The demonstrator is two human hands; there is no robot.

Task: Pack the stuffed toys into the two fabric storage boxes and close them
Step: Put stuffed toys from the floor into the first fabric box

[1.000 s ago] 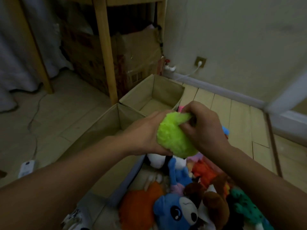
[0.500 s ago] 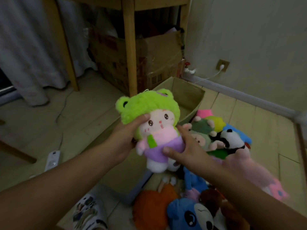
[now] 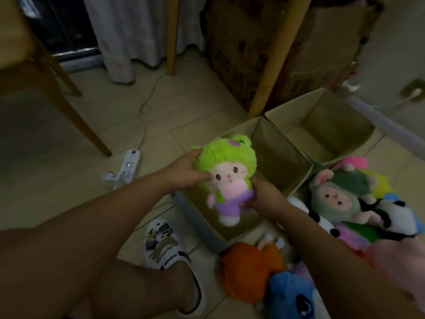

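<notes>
A plush doll [image 3: 226, 173] with a bright green hood, pale face and purple outfit hangs upright over the near fabric box [image 3: 285, 162]. My left hand [image 3: 186, 171] grips its hooded head from the left. My right hand [image 3: 262, 195] holds its body from the right. A second open beige box [image 3: 340, 125] stands just behind the first, with nothing visible inside. A pile of stuffed toys lies on the floor to the right: a grey-green bunny doll [image 3: 335, 196], a panda [image 3: 395, 217], an orange toy [image 3: 250, 270] and a blue toy [image 3: 294, 298].
A wooden table leg [image 3: 273, 63] and a cardboard carton [image 3: 250, 49] stand right behind the boxes. A white power strip [image 3: 126, 166] with its cord lies on the floor to the left. My foot in a white slipper [image 3: 167, 247] rests beside the near box.
The view has swung left and down. The green-hooded doll has come lower, over the near box, with both hands still on it.
</notes>
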